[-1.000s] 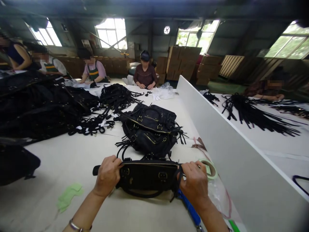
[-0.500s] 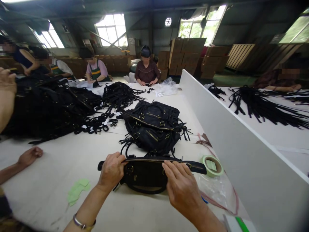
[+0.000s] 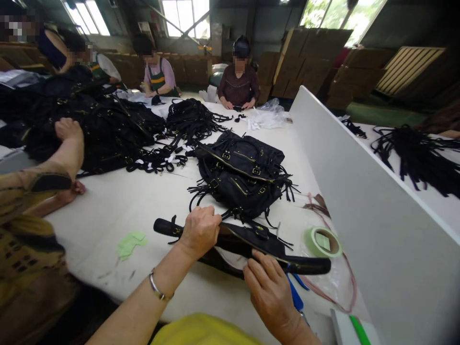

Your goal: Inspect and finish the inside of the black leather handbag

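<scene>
You are working on a surface (image 3: 118, 211) that is walled on your right by the white partition (image 3: 359, 191), leaving open room only to the left and front. The stacked black bags (image 3: 244, 177) are crowding the far side; their loose straps could be snagging yours. The black bag (image 3: 247, 244) is lying just in front of you: your left hand (image 3: 199, 230) is gripping its top edge with closed fingers, while your right hand (image 3: 269, 287) is pressing flat, fingers loosely spread. The tape roll (image 3: 323, 242) is sitting close enough to get knocked.
</scene>
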Motion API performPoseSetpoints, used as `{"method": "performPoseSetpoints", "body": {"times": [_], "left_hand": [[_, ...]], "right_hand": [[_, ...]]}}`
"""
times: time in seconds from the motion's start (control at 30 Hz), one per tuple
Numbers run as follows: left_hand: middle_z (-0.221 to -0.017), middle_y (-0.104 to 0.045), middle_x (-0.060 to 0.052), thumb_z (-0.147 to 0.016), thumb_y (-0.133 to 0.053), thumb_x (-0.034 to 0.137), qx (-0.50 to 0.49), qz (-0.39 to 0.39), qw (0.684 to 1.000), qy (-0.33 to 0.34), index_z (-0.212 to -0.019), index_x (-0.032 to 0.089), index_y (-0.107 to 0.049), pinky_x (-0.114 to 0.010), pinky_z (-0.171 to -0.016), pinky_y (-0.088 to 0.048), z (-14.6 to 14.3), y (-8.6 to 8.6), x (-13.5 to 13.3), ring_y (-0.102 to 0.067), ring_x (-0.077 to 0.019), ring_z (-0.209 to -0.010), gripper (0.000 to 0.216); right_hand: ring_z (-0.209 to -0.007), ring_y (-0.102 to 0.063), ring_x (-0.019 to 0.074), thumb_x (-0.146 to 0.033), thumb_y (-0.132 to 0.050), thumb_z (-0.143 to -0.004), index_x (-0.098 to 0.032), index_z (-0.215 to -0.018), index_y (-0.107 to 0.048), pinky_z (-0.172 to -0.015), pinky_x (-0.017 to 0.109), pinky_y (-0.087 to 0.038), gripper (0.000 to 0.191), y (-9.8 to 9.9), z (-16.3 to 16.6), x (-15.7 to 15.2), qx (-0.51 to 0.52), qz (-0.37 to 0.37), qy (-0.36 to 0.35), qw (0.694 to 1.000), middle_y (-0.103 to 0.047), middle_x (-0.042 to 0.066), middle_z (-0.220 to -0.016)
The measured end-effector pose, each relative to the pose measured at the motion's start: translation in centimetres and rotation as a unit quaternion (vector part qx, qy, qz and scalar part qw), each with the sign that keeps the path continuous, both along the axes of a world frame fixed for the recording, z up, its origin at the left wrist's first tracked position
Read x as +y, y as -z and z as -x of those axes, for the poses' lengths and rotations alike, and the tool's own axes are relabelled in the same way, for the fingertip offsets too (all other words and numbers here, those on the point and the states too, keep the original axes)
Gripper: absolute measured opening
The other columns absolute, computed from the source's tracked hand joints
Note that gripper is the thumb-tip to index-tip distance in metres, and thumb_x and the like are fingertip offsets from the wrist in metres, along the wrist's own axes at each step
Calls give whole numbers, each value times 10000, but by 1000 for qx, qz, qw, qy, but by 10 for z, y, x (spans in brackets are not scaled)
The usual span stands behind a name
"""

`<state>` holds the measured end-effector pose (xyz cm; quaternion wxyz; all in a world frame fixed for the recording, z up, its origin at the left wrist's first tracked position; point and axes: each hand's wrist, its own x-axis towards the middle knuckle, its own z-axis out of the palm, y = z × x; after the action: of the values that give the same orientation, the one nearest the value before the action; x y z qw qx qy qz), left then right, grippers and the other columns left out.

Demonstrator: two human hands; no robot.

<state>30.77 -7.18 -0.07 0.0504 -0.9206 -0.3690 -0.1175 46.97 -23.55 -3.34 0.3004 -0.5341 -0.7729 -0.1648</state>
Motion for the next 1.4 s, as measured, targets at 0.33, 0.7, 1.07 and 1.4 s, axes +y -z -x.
{"method": "performPoseSetpoints", "body": {"times": [0.33,0.7,1.07,1.4], "left_hand": [[-801,-627,-58,-870,-471,215,23,21,992,-120,-766,198,-627,-317,-518,-266,-12,-9,15,-636,-249,-716,188],[-775,-631,-48,-876,-464,200,76,20,984,-163,-781,220,-654,-312,-501,-248,15,-2,12,-620,-252,-664,213],[-913,-639,-77,-845,-452,18,-188,8,931,312,-936,148,-625,-324,-852,-509,23,4,-64,-613,-187,-895,235],[-1053,-691,-103,-849,-580,262,6,174,979,109,-1254,216,-538,-412,-841,-583,28,45,-49,-677,-277,-972,410]], "right_hand": [[-724,-528,181,-20,-336,-900,-151,-805,-577,-795,363,-466,290,22,7,-52,88,76,-101,988,-592,70,-726],[-700,-456,177,-6,-352,-871,-160,-830,-533,-658,335,-388,241,33,16,-45,176,118,-106,972,-574,69,-757],[-725,-464,166,-68,-341,-902,-175,-774,-515,-661,344,-314,241,11,23,-15,207,99,-11,973,-574,43,-755],[-784,-558,152,-185,-534,-817,-189,-848,-568,-774,363,-407,46,-20,-1,-24,177,149,-176,957,-665,-3,-810]]}}
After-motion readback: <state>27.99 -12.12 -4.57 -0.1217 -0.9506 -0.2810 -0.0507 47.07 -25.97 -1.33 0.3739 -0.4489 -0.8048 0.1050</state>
